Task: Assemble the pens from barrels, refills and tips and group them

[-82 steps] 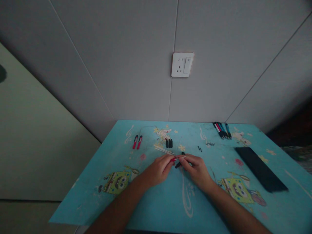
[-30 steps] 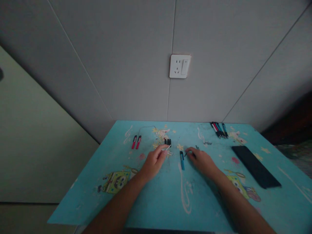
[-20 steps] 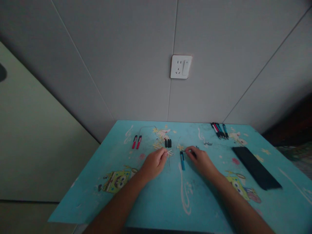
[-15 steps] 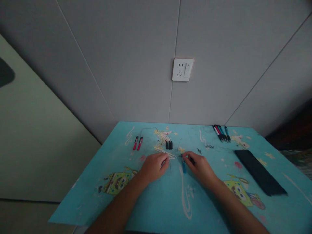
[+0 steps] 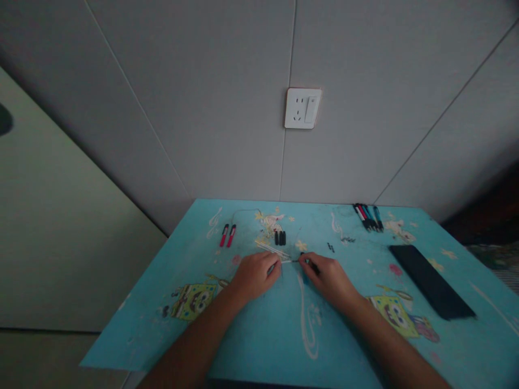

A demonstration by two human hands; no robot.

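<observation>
My left hand (image 5: 259, 273) is closed, its thumb and forefinger pinching a thin white pen refill (image 5: 286, 261) that points right. A short dark piece (image 5: 295, 261) continues the line of the refill up to the fingertips of my right hand (image 5: 324, 271). The right fingers are pinched together; what they hold is too small to make out, and a dark patch shows under the curled fingers. More thin white refills (image 5: 271, 248) lie on the table just behind my left hand.
Two red pen barrels (image 5: 227, 236) and several black grips (image 5: 280, 238) lie behind my hands. Small black pieces (image 5: 331, 247) and tiny springs (image 5: 347, 239) are to the right. Several pens (image 5: 368, 218) lie near the wall. A black flat case (image 5: 430, 281) rests on the blue table (image 5: 251, 346).
The blue pen barrel under my right hand is no longer visible. My right fingertips have shifted slightly left, and a dark piece now bridges the refill and those fingers.
</observation>
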